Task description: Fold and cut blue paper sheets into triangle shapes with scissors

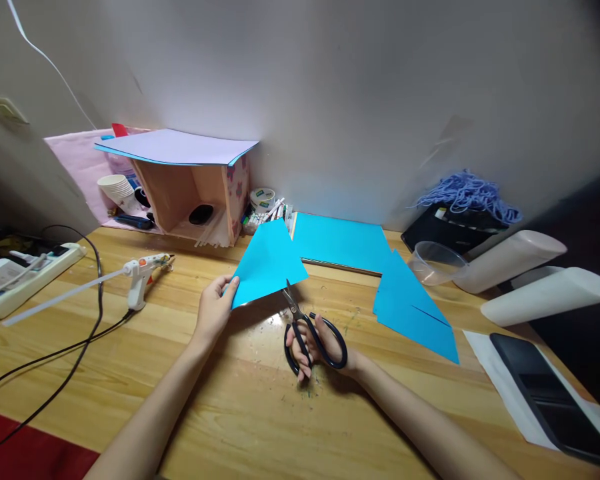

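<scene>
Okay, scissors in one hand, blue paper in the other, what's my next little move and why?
I'd probably ease the scissors slightly forward over the blue sheet: the blades look parted at its lower edge, but whether paper sits between them is hard to tell. Your left grip steadies the sheet's corner; your right grip holds the scissors.

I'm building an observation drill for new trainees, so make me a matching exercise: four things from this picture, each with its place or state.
1. scissors
2. glue gun
3. blue yarn
4. phone

A. has a translucent stick in its back end
B. on a white sheet
C. in the right hand
D. heaped on a black object

Pairs: 1-C, 2-A, 3-D, 4-B
</scene>
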Available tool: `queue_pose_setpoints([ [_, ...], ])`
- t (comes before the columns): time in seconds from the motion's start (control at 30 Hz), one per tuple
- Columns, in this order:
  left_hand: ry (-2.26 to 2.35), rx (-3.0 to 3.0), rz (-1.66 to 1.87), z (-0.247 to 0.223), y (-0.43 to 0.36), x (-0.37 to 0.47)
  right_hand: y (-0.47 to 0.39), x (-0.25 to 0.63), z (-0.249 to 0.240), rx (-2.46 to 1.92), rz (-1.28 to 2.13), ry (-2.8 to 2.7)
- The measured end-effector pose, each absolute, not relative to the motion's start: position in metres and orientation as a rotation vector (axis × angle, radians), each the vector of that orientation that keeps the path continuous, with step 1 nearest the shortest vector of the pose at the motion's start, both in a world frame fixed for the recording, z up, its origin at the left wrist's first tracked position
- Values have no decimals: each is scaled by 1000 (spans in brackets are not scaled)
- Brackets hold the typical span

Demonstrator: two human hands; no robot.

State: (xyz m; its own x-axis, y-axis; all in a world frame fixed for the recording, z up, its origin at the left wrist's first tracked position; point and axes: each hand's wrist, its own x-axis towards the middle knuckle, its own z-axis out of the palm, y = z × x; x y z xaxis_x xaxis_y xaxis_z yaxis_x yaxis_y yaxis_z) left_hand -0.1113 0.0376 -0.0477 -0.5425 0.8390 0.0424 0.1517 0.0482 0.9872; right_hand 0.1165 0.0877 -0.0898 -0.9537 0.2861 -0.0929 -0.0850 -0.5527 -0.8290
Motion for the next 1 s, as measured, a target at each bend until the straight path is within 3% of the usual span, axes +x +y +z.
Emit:
queue_pose_setpoints([
  [1.0, 1810, 1119, 1444, -44, 35, -103, 84, 113, -81, -428, 2533, -1351],
])
